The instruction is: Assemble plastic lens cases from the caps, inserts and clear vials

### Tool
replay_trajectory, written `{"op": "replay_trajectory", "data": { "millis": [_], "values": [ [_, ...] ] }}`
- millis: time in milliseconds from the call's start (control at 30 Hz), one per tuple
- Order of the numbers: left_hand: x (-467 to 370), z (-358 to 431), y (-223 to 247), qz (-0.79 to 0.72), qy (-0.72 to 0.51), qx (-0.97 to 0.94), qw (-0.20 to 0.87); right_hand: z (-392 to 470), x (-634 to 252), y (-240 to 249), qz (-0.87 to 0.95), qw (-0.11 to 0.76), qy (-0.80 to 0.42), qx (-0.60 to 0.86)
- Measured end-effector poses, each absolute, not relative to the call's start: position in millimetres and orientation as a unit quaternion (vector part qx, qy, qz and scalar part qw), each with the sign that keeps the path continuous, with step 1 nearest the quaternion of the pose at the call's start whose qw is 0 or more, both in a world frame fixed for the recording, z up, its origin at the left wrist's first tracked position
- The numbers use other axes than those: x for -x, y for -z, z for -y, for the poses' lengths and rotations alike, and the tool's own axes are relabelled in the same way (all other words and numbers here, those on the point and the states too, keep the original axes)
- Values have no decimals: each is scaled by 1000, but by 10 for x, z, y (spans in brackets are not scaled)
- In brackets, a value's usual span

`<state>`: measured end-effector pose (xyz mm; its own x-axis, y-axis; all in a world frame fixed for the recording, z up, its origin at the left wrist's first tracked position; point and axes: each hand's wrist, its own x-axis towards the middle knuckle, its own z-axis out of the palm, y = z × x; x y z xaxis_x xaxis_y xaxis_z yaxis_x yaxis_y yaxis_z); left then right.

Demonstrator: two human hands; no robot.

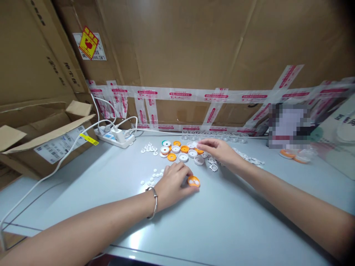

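My left hand [174,183], with a silver bracelet at the wrist, grips an orange round cap [193,181] on the tabletop between thumb and fingers. Small whitish round pieces lie inside that cap. Further back, my right hand [217,149] is closed in a pinch at a small whitish piece [195,144], whose kind I cannot make out. Below its fingertips spreads a cluster of round caps, among them a white cap [183,157] and an orange cap [171,157]. White gear-like parts [213,167] lie beneath my right hand, which partly hides them.
Small white knob-shaped pieces [149,147] and small white discs [153,177] lie to the left. Clear round cups [210,135] line the back against a taped cardboard box [177,44]. A power strip [118,138] with white cables and an opened carton [50,147] stand left.
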<state>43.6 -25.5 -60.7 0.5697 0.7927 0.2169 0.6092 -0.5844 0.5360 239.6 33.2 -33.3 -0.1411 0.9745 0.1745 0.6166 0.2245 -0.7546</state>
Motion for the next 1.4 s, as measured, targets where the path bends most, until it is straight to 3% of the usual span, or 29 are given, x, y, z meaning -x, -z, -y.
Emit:
{"op": "replay_trajectory", "data": {
  "millis": [133,267,1167,1400],
  "values": [
    [-427,262,603,-396,-230,-863,210,-73,-2394,207,514,390,-603,469],
    [-401,256,548,-385,-279,-858,194,98,-2390,183,396,387,-710,435],
    [-454,221,603,-414,-212,-854,234,194,-2435,445,340,406,-726,439],
    [-456,211,591,-415,-209,-846,260,208,-2434,453,412,348,-703,464]
  ]
}}
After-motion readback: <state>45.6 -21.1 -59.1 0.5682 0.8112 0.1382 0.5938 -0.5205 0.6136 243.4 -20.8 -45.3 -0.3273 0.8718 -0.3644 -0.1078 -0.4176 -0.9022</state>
